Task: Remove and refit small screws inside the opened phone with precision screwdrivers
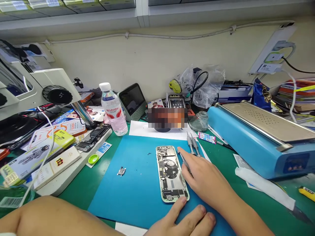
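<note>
An opened phone (169,168) lies on the blue mat (115,200), its inner parts showing inside a pale frame. At its lower edge, my left hand (184,218) rests with fingers apart, one fingertip touching the frame. My right hand (204,175) is beside the phone's right side, fingers closed around a grey screwdriver (184,160), partly hidden by the fingers. Just beyond that hand lie two more grey screwdrivers (190,144), tips pointing away. A small metal phone part (121,171) sits on the mat to the left, and tiny dark bits (149,153) lie nearer the phone.
On the left are a microscope stand (56,87), a water bottle (113,113), boxes (57,167) and another opened phone (94,137). A blue machine (246,141) stands to the right. Behind the mat are a glass jar (199,121) and a screen device (133,101).
</note>
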The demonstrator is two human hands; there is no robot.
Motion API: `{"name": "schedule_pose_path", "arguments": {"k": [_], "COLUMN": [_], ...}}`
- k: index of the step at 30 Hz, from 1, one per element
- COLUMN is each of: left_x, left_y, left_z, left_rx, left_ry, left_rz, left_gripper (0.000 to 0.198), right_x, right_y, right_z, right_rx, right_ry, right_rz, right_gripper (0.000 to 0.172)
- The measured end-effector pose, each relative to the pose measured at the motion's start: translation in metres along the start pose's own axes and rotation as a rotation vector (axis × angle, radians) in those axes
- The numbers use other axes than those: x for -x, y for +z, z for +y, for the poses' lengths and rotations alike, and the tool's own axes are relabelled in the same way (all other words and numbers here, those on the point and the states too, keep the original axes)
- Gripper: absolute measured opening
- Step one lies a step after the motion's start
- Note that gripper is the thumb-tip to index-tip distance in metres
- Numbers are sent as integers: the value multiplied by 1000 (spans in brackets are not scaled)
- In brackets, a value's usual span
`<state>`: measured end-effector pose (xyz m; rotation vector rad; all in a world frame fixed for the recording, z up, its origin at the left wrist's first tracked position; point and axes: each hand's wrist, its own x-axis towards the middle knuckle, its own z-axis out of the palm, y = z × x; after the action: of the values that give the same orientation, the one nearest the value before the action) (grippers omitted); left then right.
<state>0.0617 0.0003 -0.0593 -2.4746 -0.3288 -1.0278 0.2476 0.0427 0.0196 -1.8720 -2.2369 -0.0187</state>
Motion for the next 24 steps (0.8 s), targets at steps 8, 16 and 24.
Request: {"name": "schedule_pose_path", "arguments": {"k": [8, 16, 24], "left_x": [-18, -22, -21], "left_y": [-39, -40, -40], "left_z": [-21, -24, -25], "left_rx": [90, 90, 96], "left_ry": [139, 141, 157], "left_rz": [-235, -242, -270], "left_gripper": [40, 40, 46], "right_x": [-11, -13, -16], "right_y": [-28, -31, -28], "right_z": [-9, -17, -17], "right_rx": [-59, -94, -64], "right_ry": [124, 211, 205], "right_rz": [-233, -230, -191], "right_gripper": [41, 38, 39]}}
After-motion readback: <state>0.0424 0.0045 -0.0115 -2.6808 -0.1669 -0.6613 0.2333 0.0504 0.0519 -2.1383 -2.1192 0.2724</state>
